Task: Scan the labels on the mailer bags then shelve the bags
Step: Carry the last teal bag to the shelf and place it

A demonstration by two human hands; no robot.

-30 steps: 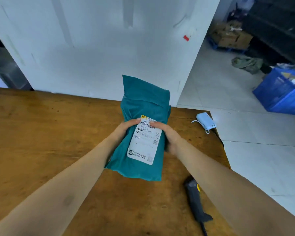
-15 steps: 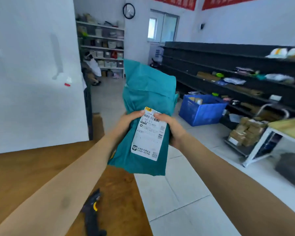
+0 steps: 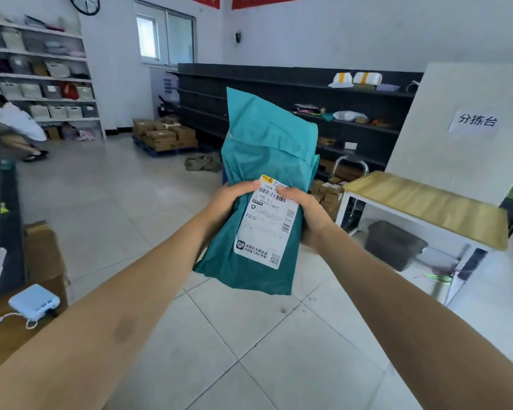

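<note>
Teal bag point(image 3: 267, 143) held upright over open floor, label point(image 3: 267, 224) facing the carrier. Left hand point(image 3: 231, 200) and right hand point(image 3: 310, 216) clamp its sides, thumbs on label. Scan unconfirmed, no scanner visible. Not yet shelved; dark shelves point(image 3: 264, 75) stand far.

I see only the thumbs and backs of the left hand point(image 3: 228, 199) and right hand point(image 3: 310, 213). Their fingers are behind the teal mailer bag point(image 3: 264, 155), so I cannot tell how they lie there. Both thumb tips cover the top edge of the label point(image 3: 267, 226), cutting off the code line after "720A". The label's fine print is too blurred for me to read. The bag hides the middle of the dark shelving point(image 3: 382, 105), and the white board point(image 3: 462, 167) hides its right end. The top edge cuts off the wall clock point(image 3: 85, 4) and the red banners point(image 3: 264, 0). A person point(image 3: 11, 119) at the left edge is blurred and partly out of frame.
</note>
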